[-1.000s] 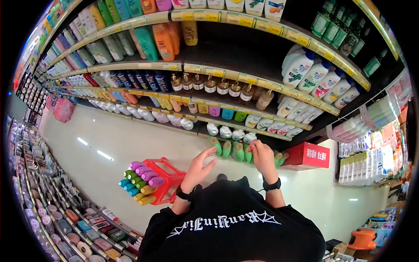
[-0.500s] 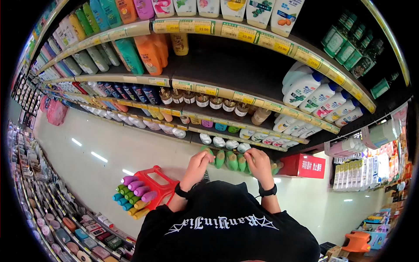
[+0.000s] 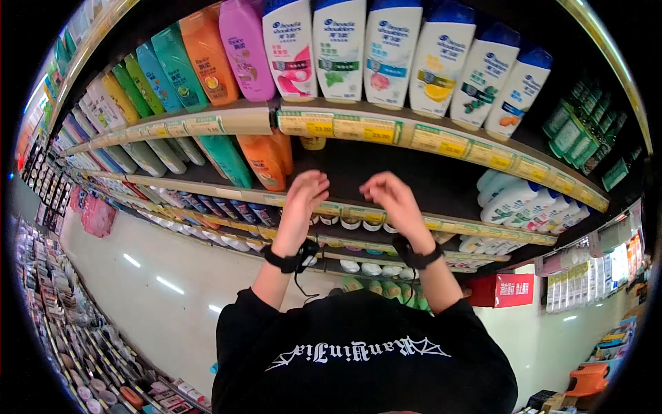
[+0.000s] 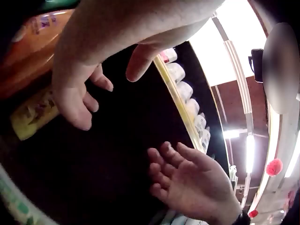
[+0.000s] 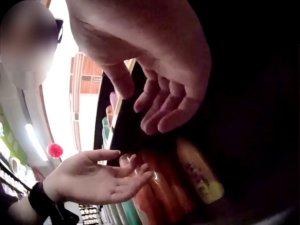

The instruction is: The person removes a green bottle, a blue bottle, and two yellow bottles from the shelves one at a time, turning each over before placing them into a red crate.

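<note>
Both hands are raised in front of a dark gap on a shelf, palms turned toward each other, with nothing held. The left hand (image 3: 303, 200) has loosely bent fingers and is nearest to the orange bottles (image 3: 265, 162). A yellow bottle (image 4: 35, 112) lies past its fingertips in the left wrist view. Across the gap, the right hand (image 3: 396, 200) also has loosely curved fingers, apart from any bottle. White bottles (image 3: 514, 200) stand on the same shelf, farther right. The right wrist view shows the yellow bottle (image 5: 199, 171) below the right fingers.
Above runs a shelf of white shampoo bottles with blue caps (image 3: 445, 58), beside a purple bottle (image 3: 247, 52). Price labels line the shelf edge (image 3: 372, 129). Green bottles (image 3: 393, 290) stand on the floor, left of a red box (image 3: 507, 290). Another stocked shelf (image 3: 62, 345) lies lower left.
Both hands have risen from above the green bottles on the floor to the gap in the middle shelf. The head view has shifted, and the red stool with its bottles is out of sight.
</note>
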{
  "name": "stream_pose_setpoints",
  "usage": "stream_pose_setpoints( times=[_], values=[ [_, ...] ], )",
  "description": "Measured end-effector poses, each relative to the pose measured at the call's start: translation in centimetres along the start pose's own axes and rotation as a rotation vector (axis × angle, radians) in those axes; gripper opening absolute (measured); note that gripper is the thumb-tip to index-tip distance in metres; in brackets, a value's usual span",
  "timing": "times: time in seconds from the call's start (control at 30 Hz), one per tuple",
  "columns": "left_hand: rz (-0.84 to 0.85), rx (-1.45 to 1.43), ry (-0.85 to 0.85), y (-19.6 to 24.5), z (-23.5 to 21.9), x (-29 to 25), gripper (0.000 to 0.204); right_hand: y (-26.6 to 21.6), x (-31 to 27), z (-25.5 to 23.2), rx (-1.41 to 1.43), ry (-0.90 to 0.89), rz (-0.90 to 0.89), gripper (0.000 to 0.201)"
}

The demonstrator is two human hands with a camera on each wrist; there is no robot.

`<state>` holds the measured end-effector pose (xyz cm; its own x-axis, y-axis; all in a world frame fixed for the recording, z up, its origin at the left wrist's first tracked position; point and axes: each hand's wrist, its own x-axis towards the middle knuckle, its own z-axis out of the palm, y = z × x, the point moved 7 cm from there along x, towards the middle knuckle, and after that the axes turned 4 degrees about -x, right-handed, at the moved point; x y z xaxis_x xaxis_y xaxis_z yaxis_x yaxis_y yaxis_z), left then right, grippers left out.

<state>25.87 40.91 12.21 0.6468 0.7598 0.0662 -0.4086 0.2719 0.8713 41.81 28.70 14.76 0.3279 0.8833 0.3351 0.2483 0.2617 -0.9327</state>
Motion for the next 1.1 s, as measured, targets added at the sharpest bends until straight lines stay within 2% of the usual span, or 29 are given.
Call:
stream_pose_setpoints(
  times=[0.03, 0.07, 0.17, 0.2, 0.3, 0.33, 0.57, 0.8, 0.9, 0.97, 1.03, 1.07, 1.1],
  values=[
    [-0.001, -0.035, -0.001, 0.9, -0.3, 1.7, 0.038, 0.2, 2.3, 0.2, 0.123, -0.004, 0.019, 0.017],
    [-0.003, -0.06, 0.009, 1.8, -0.4, 3.3, 0.045, 0.6, 4.4, 0.2, 0.119, 0.007, 0.086, 0.021],
    [-0.072, -0.202, 0.013, 1.8, -2.7, 8.1, 0.037, 4.4, 9.8, 0.9, 0.295, 0.132, 0.295, 0.033],
    [-0.048, -0.172, -0.001, 2.2, -3.1, 9.5, 0.036, 6.1, 11.3, 1.0, 0.389, 0.165, 0.262, 0.036],
    [0.022, -0.119, -0.016, 2.4, -3.6, 13.1, 0.034, 11.0, 15.6, 1.5, 0.854, 0.116, -0.019, 0.037],
    [0.047, -0.121, -0.003, 2.0, -3.9, 14.3, 0.034, 11.6, 16.8, 1.7, 0.874, 0.128, -0.06, 0.037],
    [0.117, -0.03, 0.003, 0.9, -4.3, 18.1, 0.034, 11.6, 20.1, 2.0, 0.317, 0.236, -0.057, 0.037],
    [0.128, 0.142, -0.028, 0.9, -3.3, 16.8, 0.033, 8.3, 19.3, 1.7, -0.338, 0.189, -0.115, 0.038],
    [0.157, 0.301, -0.022, 1.4, -1.9, 14.9, 0.033, 6.8, 18.2, 2.2, -0.569, 0.15, -0.18, 0.038],
    [0.247, 0.52, 0.035, 1.1, -1.9, 15.0, 0.03, 6.0, 17.2, 2.7, -0.714, 0.122, -0.247, 0.038],
    [0.377, 0.75, 0.036, 1.4, -2.0, 15.2, 0.025, 5.3, 16.6, 3.2, -0.768, 0.087, -0.319, 0.038],
    [0.344, 0.665, 0.012, 0.7, -2.3, 14.9, 0.026, 5.1, 16.2, 3.6, -0.765, 0.064, -0.363, 0.039],
    [0.311, 0.58, -0.012, 0.9, -1.7, 13.9, 0.028, 4.7, 16.3, 3.7, -0.55, 0.047, -0.385, 0.041]
  ],
)
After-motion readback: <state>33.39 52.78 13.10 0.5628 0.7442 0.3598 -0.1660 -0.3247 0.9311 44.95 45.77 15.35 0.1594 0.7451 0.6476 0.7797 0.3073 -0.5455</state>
